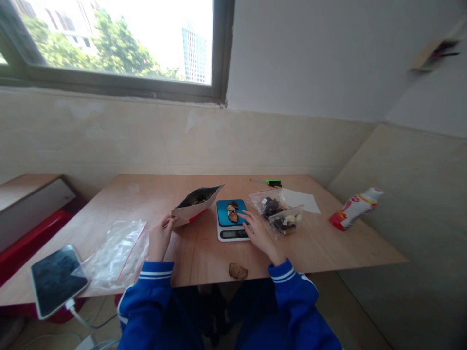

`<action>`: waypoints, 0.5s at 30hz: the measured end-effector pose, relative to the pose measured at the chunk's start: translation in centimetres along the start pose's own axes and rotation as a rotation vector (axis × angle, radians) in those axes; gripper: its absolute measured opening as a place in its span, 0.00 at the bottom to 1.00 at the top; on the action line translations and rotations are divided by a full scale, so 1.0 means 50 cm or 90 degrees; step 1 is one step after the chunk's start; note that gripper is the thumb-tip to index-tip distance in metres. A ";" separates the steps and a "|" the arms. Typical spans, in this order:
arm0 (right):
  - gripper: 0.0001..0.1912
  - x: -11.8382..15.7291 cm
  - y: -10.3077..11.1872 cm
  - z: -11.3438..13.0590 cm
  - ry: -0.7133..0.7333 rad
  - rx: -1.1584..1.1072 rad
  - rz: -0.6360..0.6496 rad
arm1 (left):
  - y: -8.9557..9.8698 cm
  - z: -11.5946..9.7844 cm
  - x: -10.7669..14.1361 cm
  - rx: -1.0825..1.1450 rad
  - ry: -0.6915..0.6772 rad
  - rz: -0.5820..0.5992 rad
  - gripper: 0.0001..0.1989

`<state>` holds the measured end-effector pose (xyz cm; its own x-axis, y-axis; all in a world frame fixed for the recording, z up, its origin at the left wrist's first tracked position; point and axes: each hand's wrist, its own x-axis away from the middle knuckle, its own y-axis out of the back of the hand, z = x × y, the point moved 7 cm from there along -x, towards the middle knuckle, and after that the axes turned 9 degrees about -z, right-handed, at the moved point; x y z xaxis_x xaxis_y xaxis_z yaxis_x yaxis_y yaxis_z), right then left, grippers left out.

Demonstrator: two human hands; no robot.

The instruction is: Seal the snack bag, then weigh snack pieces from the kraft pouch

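Observation:
My left hand (162, 235) pinches the lower left edge of an open paper bag (191, 213), which has brown pieces inside. To its right, a white kitchen scale (222, 232) with a blue top carries several dried brown slices (232, 217). Over the right side of the scale is my right hand (257, 231), its fingers spread and their tips close to the slices; whether they touch is unclear. One brown piece (238, 271) lies by itself at the table's front edge. Two clear zip bags (286, 221) with dark and pale pieces lie right of my right hand.
Clear plastic bags (118, 253) lie at the left, beside a tablet (58, 279) with a cable. Behind the filled bags are a screwdriver (273, 183) and white paper (304, 200). A red and white bottle (353, 210) stands at the table's right edge.

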<state>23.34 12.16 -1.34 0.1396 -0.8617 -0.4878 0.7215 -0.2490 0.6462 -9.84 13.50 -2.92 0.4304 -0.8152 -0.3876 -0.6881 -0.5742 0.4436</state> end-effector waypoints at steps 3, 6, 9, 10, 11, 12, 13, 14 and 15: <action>0.13 0.029 0.003 0.054 -0.028 -0.062 0.069 | 0.000 0.000 0.000 0.000 -0.002 0.005 0.18; 0.17 0.087 -0.014 0.100 -0.061 -0.102 0.217 | -0.001 -0.002 -0.001 0.001 -0.002 0.008 0.19; 0.28 0.142 -0.037 0.112 -0.086 -0.060 0.304 | -0.002 -0.004 -0.001 0.001 0.000 0.010 0.19; 0.28 0.154 -0.044 0.110 -0.088 -0.041 0.312 | -0.002 -0.004 -0.001 0.002 0.001 0.012 0.19; 0.26 0.163 -0.052 0.107 -0.086 -0.021 0.311 | -0.003 -0.004 0.000 0.004 0.001 0.014 0.19; 0.23 0.169 -0.058 0.103 -0.081 -0.004 0.306 | -0.003 -0.004 0.000 0.006 0.000 0.016 0.19; 0.20 0.173 -0.063 0.100 -0.074 0.009 0.301 | -0.003 -0.004 0.001 0.008 0.000 0.018 0.19; 0.19 0.175 -0.066 0.097 -0.068 0.017 0.295 | -0.003 -0.004 0.001 0.008 -0.001 0.018 0.19; 0.17 0.175 -0.067 0.094 -0.060 0.019 0.289 | -0.002 -0.004 0.001 0.008 -0.001 0.018 0.19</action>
<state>18.94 3.37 -5.02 0.3733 -0.9227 -0.0964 0.5812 0.1517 0.7995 -9.63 13.50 -2.85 0.4095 -0.8314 -0.3756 -0.7073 -0.5494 0.4448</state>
